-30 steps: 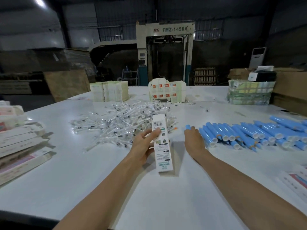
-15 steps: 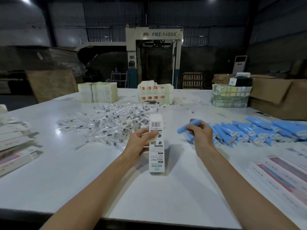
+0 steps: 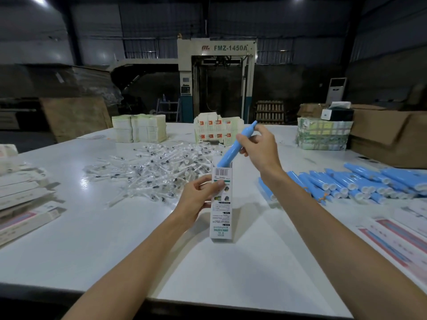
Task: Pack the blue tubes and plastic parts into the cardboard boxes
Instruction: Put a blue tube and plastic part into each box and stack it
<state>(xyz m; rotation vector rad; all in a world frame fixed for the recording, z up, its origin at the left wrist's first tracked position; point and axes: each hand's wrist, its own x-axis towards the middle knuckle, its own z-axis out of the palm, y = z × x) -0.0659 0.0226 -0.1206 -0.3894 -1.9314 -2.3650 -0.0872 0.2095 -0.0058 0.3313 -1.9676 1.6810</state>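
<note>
One tube (tilted) in right hand

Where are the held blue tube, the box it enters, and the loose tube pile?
blue tube (image 3: 231,153), head view, bare body above the box mouth.
box (image 3: 221,217), head view, printed front panel.
tube pile (image 3: 355,183), head view, middle of the heap.

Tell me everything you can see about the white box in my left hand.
The carton is tall, slim, white printed cardboard, standing upright with its base seemingly on the white table. Its near face shows a barcode at the top, a green band, small pictures and fine print. The left hand grips its left side, thumb on the front. A blue tube, held by the right hand, slants into its open top.
</note>
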